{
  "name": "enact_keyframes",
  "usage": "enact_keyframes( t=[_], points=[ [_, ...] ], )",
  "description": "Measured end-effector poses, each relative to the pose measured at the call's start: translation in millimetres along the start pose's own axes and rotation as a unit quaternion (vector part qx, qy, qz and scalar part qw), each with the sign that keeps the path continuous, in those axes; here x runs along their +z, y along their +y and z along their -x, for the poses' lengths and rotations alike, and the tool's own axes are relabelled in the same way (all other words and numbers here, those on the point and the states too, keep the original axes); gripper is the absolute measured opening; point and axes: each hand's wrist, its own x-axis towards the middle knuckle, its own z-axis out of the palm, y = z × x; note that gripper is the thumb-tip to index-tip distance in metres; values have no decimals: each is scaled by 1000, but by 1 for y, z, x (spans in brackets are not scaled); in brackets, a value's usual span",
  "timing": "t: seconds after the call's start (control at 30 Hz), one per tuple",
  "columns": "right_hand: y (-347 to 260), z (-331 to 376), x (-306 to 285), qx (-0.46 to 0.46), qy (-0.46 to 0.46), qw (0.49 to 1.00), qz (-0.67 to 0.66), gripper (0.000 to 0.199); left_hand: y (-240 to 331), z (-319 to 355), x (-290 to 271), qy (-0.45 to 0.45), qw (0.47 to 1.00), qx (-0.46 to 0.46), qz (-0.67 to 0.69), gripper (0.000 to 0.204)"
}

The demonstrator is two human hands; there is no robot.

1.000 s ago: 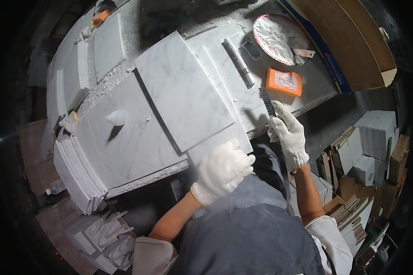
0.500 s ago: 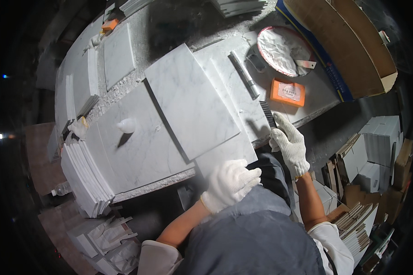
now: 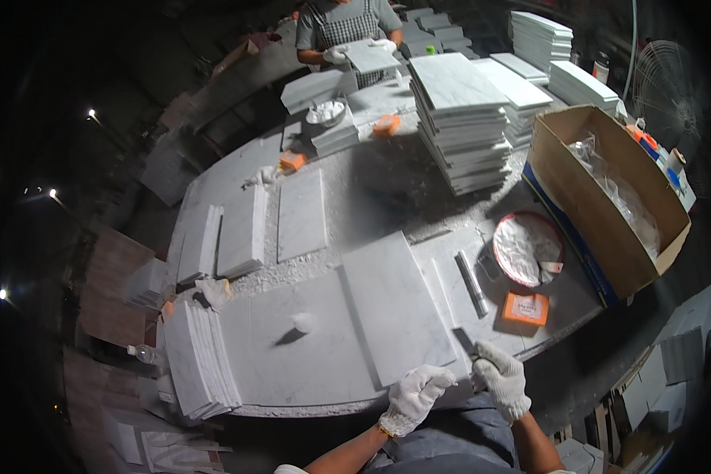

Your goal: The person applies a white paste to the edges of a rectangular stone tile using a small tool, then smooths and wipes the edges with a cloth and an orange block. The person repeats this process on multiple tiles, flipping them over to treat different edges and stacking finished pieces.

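My left hand (image 3: pixel 415 395), in a white knit glove, lies at the near corner of a grey-white marble tile (image 3: pixel 395 304) with its fingers curled against the edge. The tile lies slanted on a larger marble slab (image 3: pixel 308 355). My right hand (image 3: pixel 502 381), also gloved, is closed on a dark flat toothed tool (image 3: pixel 466 344) just right of that corner. The two hands are a hand's width apart at the table's near edge.
An orange block (image 3: pixel 525 308), a metal bar (image 3: pixel 472 283) and a round dish of white paste (image 3: pixel 528 249) lie right of the tile. Beyond are a cardboard box (image 3: pixel 608 197) and tile stacks (image 3: pixel 458 118). Another tile stack (image 3: pixel 197 359) stands at left. A person (image 3: pixel 347 31) holds a tile at the far side.
The view has tilted up, so the far table and another person now show. My hands stay at the tile's near corner and are closer together.
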Motion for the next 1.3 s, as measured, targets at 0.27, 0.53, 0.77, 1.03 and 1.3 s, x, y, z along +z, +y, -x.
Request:
enact_keyframes(
  t=[0.27, 0.53, 0.77, 1.03, 1.3],
  points=[
    [-9, 10, 12, -46, -168, 969, 175, 39, 2, -9, -8, 36, 979, -189, 61, 36],
    [-1, 10, 13, -19, -150, 962, 226, 38, 2, -5, -8, 12, 979, -174, 102, 34],
    [-19, 9, 11, -31, -128, 952, 278, 30, 3, -4, -13, 33, 977, -172, 121, 34],
    [-21, 6, 8, -53, -111, 935, 333, 29, 12, -6, -14, 92, 977, -145, 126, 37],
    [-20, 7, 8, -1, -124, 940, 318, 28, 8, -5, -14, 74, 973, -174, 133, 33]
  ],
)
